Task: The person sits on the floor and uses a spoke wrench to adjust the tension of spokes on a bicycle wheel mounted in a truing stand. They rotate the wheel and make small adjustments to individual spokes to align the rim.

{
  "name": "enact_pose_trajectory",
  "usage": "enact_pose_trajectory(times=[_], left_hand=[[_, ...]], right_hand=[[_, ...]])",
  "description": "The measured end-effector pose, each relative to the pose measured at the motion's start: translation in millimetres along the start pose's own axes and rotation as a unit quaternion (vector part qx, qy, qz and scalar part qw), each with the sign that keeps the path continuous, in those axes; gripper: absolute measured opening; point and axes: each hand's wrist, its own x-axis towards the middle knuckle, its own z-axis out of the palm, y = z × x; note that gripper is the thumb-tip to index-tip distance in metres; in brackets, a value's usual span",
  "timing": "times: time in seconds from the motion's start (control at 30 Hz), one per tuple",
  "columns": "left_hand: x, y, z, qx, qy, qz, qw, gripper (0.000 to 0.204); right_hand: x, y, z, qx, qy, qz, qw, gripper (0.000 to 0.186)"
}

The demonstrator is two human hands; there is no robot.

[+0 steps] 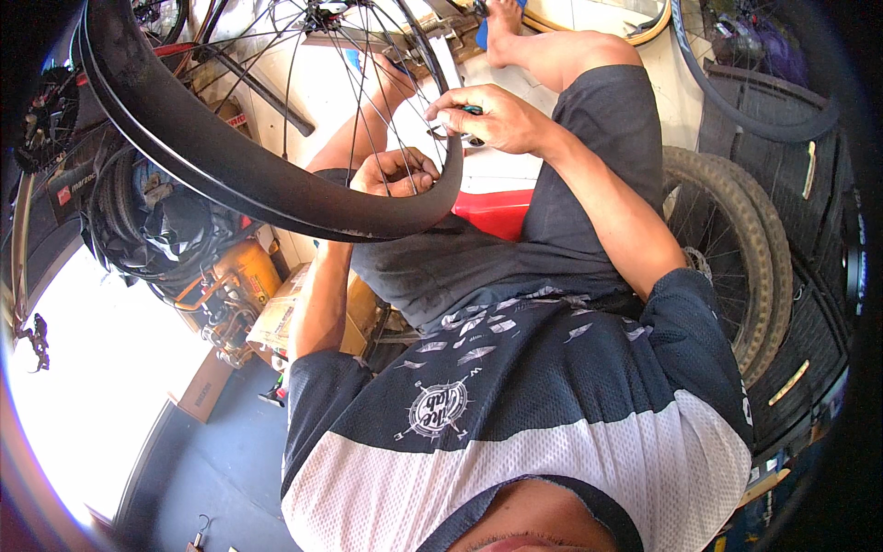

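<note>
Only got the head view here, so I'll place everything off the wheel (276, 189), a spoked one with a deep black rim. It's in front of the person's lap, reaching over to their left, and both hands are at its nearer right part.

Left hand (395, 173) is inside the wheel's circle, fingers curled close to the inner edge of the rim, a few spokes crossing in front of it. Can't tell if it's actually gripping anything. Right hand (501, 120) sits at the wheel's right-hand edge, thumb and fingers pinched around a small green item (473, 109), fingertips reaching over the rim.

It's round, so no real long axis besides the axle, and I can't tell that tilt for sure. The hub (324, 17) is on the far side of the hands, and the near curve of the rim bulges back toward the lap.

Also: red thing (497, 212) just right of the wheel's near end, knobbly tyre (777, 267) well off to its right, orange machine (248, 276) nearer the person on its left.
</note>
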Motion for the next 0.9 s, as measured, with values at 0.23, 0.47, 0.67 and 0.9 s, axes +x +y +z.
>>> enact_pose_trajectory(times=[0.23,0.47,0.67,0.9], left_hand=[[-2.1,-5.8,6.8,0.083,0.043,0.036,0.995,0.023],[-0.2,-10.9,7.8,0.145,0.062,0.019,0.987,0.03],[1.1,-2.0,5.2,-0.03,0.063,0.002,0.998,0.025],[-0.2,-7.6,-6.0,0.019,-0.025,0.039,0.999,0.016]], right_hand=[[-0.8,-4.6,2.4,-0.006,0.009,-0.005,1.0,0.042],[-1.5,-5.7,5.1,-0.02,-0.003,0.009,1.0,0.043],[-2.2,-1.7,3.3,-0.015,0.002,0.029,0.999,0.042],[-4.7,-15.9,4.6,0.006,-0.006,0.045,0.999,0.043]])
